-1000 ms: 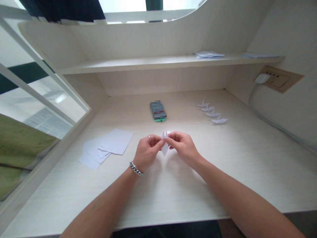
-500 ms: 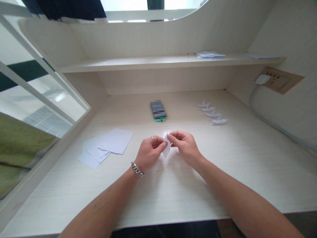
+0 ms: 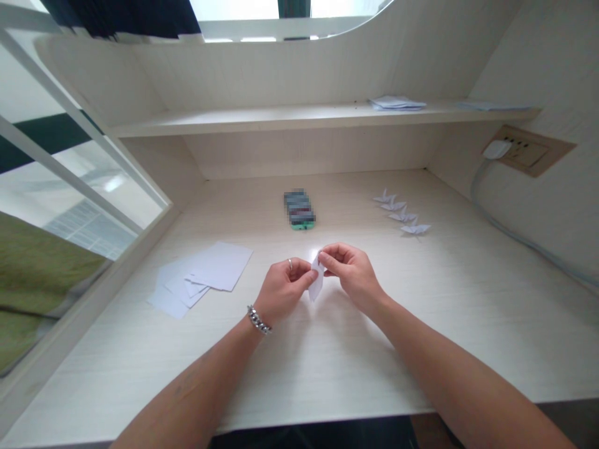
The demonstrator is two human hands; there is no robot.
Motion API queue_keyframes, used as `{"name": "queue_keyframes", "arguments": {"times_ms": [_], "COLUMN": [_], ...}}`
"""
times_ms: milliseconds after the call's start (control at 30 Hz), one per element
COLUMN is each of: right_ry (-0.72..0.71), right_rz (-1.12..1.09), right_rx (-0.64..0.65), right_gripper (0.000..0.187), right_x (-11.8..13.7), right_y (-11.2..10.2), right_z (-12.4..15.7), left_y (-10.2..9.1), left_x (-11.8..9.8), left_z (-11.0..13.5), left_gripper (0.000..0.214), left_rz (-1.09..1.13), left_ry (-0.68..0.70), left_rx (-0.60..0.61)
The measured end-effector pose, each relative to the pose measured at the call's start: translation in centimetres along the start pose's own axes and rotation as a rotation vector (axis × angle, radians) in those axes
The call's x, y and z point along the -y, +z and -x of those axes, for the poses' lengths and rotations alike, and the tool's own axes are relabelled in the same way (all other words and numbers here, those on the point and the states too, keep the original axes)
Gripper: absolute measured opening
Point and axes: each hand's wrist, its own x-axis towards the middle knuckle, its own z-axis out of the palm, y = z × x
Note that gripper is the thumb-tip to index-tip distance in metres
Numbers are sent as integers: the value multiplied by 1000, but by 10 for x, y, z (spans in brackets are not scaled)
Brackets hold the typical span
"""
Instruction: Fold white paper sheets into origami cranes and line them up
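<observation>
A small piece of folded white paper (image 3: 316,285) is held upright between my two hands over the desk. My left hand (image 3: 286,285), with a ring and a chain bracelet, pinches it from the left side between thumb and fingers. At its upper right edge, my right hand (image 3: 350,274) grips the paper between thumb and index finger. The fingers cover part of the folds. Beyond my right hand, several folded paper cranes (image 3: 415,229) stand in a row. Loose white paper sheets (image 3: 223,265) lie overlapping to the left of my left hand.
A phone-like object (image 3: 299,209), pixelated, lies at the desk's middle back. The shelf (image 3: 262,120) carries paper stacks (image 3: 397,103) on its right. A plug (image 3: 496,149) sits in the wall socket (image 3: 536,153), its cable (image 3: 515,237) running down the right side.
My right hand has risen very slightly and shifted a little right at the paper's top. The folded paper has tilted a bit. Nothing else has moved.
</observation>
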Motion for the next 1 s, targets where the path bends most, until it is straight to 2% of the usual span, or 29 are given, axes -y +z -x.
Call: {"name": "queue_keyframes", "arguments": {"times_ms": [133,400,667,1000], "right_ry": [-24,-10,18,-39], "right_rz": [-31,-14,-69,-54], "right_rx": [46,-24,-9,-25], "right_gripper": [33,32,31,28], "right_x": [-2,0,1,2], "right_y": [-1,-1,0,0], "right_z": [-1,-1,-1,-1], "left_y": [0,-1,0,-2], "left_x": [-2,-1,4,3], "left_z": [0,-1,-1,0], "left_gripper": [21,18,24,19], "left_rz": [1,-12,-64,-47], "left_ry": [3,-15,32,17], "left_rx": [28,61,36,73]}}
